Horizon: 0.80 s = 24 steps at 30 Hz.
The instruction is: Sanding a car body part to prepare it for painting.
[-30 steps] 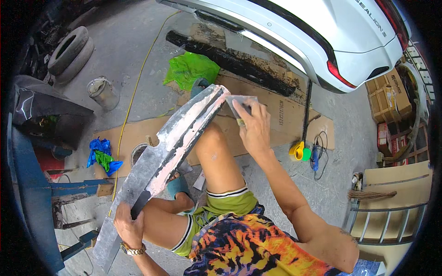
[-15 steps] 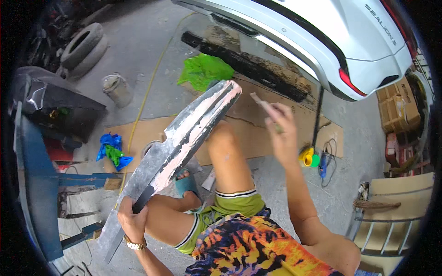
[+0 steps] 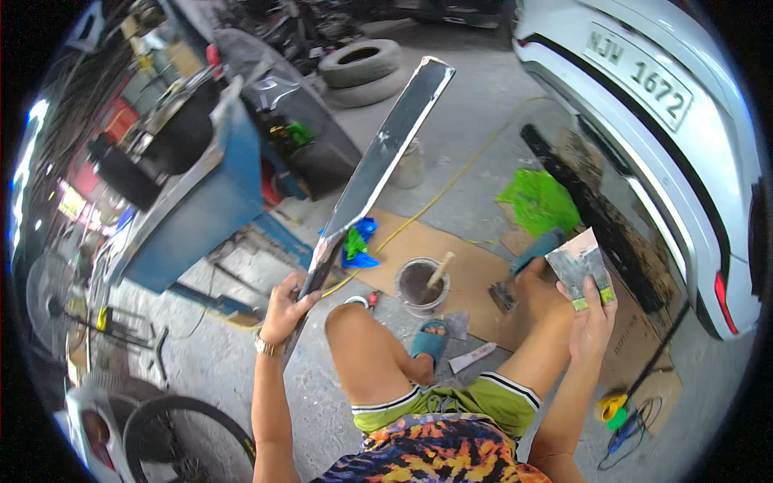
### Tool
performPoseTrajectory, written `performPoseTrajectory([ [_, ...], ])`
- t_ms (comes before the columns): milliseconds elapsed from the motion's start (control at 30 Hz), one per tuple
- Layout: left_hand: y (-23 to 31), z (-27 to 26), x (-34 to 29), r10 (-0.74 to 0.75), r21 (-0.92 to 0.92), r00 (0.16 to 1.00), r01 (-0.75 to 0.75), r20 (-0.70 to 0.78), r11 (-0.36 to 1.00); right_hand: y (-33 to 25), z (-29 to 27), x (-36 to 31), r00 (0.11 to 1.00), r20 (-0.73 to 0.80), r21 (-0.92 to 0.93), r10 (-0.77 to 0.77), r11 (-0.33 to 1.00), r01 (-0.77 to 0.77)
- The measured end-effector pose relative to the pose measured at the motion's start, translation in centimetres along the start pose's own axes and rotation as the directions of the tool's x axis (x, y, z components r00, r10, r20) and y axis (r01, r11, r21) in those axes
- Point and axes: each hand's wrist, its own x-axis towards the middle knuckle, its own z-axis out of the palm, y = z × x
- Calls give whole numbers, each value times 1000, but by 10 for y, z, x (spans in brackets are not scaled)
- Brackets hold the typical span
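Long dark panel (image 3: 390, 143) slants forward at left over the grey floor (image 3: 467, 113), its near part gripped in the left hand (image 3: 288, 310); the right hand (image 3: 592, 322) holds a smeared flat spreader (image 3: 580, 267) beside the bent right knee (image 3: 547, 302).

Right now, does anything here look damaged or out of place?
Yes. The long dark panel in the left hand looks scuffed, with pale marks on its face and edges. A crumpled bright-green plastic sheet lies beyond the teal right slipper, like dropped litter.
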Motion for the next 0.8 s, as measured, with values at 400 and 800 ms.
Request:
performPoseTrajectory([
  [400,-36,-38,-12,-177,185,973,149,148,971,5,-11,-13,978,185,32,99,994,-106],
  [800,-223,121,27,-303,17,893,316,332,949,24,-5,8,982,42,-113,186,977,-181],
])
